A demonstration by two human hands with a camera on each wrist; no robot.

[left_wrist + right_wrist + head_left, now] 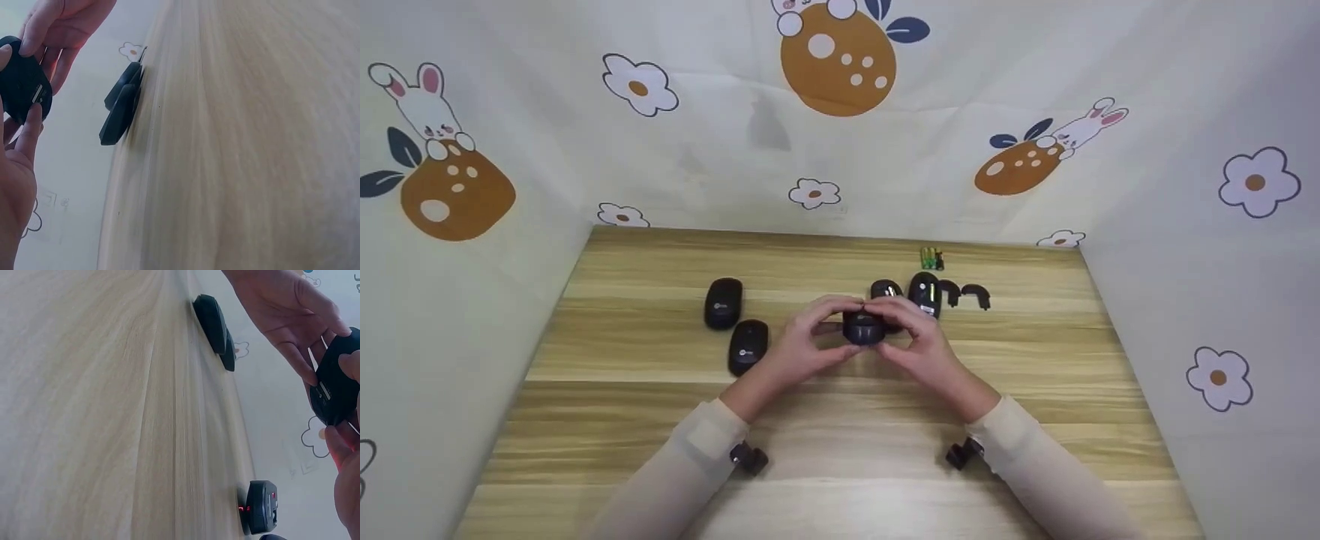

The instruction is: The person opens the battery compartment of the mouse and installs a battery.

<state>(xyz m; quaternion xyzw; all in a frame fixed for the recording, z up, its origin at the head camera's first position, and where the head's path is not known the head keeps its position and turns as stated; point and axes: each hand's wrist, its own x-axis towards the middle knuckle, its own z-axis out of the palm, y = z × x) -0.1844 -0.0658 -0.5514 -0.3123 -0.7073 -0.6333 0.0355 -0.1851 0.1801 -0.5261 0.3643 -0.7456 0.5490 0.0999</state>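
In front of me both hands hold a black computer mouse point(863, 330) between them, raised off the table. My left hand point(804, 341) grips its left side, fingertips at the far end and thumb at the near end. On the other side my right hand point(922, 337) grips it the same way. Its dark side and a small light slot show on the mouse point(19, 84) in the left wrist view. Just beyond my right hand lie two more mice, a smaller-looking one point(885, 289) partly covered by the hand and an upturned one point(925, 289).
Two black mice point(724, 304) point(748, 346) rest to the left on the wooden table point(840, 465). Several green and black batteries point(931, 259) lie at the back right. Nearby are two curved black covers point(950, 291) point(976, 294). Patterned cloth walls point(720, 165) enclose the table.
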